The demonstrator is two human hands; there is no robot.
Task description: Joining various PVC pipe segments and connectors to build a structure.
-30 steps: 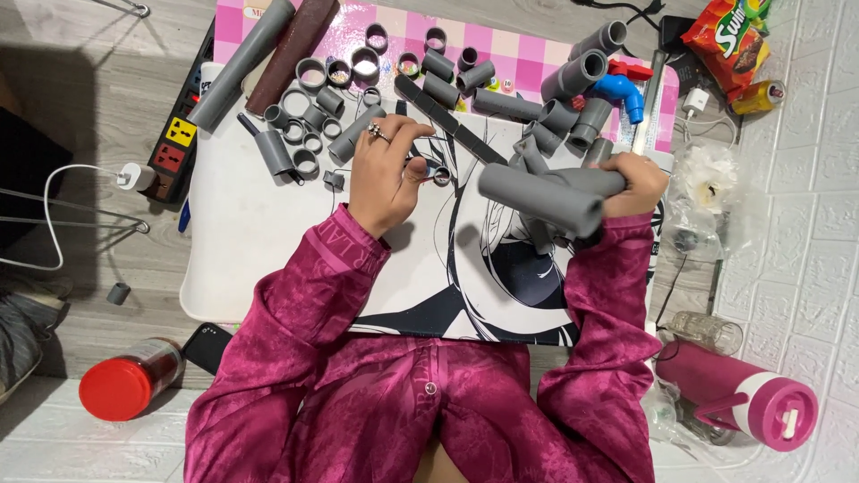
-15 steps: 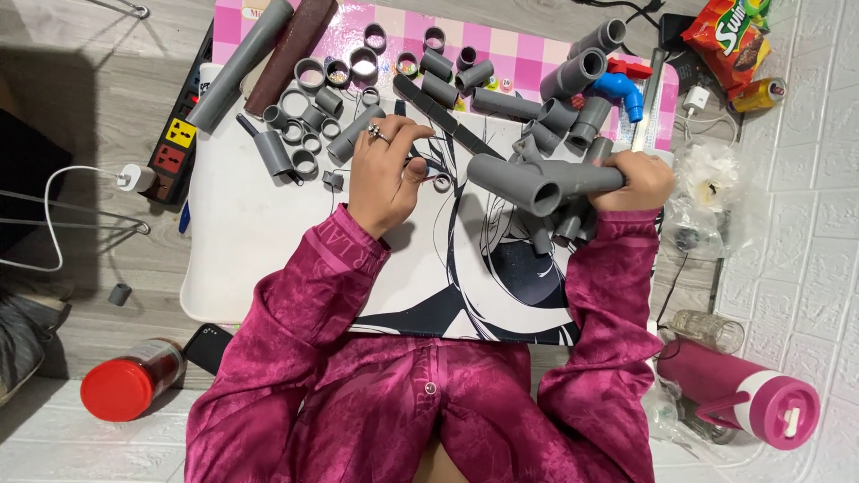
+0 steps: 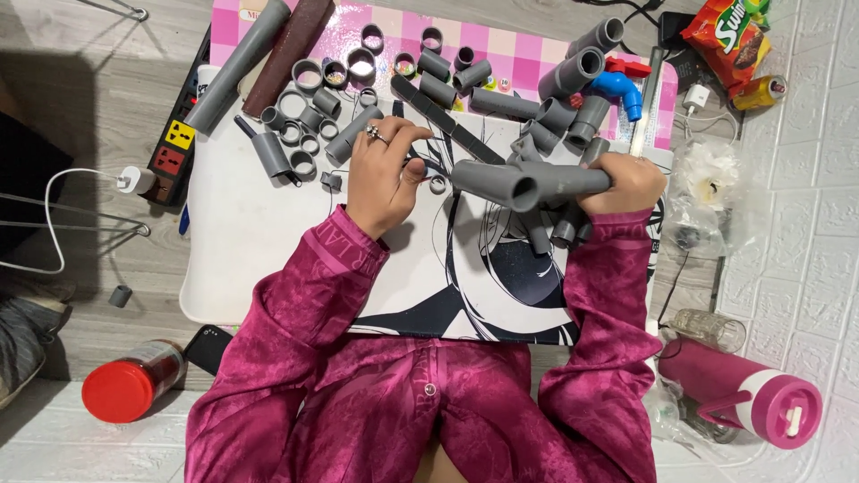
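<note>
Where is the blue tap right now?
In the head view, the blue tap lies at the mat's far right, beside grey pipe pieces and beyond the right hand.

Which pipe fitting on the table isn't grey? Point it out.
The blue elbow fitting near the table's far right edge, with a red handle piece beside it. Every other pipe piece around it is grey.

I see a grey wood-plank floor [image 3: 80, 98] on the left, and white brick-patterned tiles [image 3: 805, 224] on the right. A low white table [image 3: 233, 233] stands on the floor. The light is even, with a dark shadow at left
</note>
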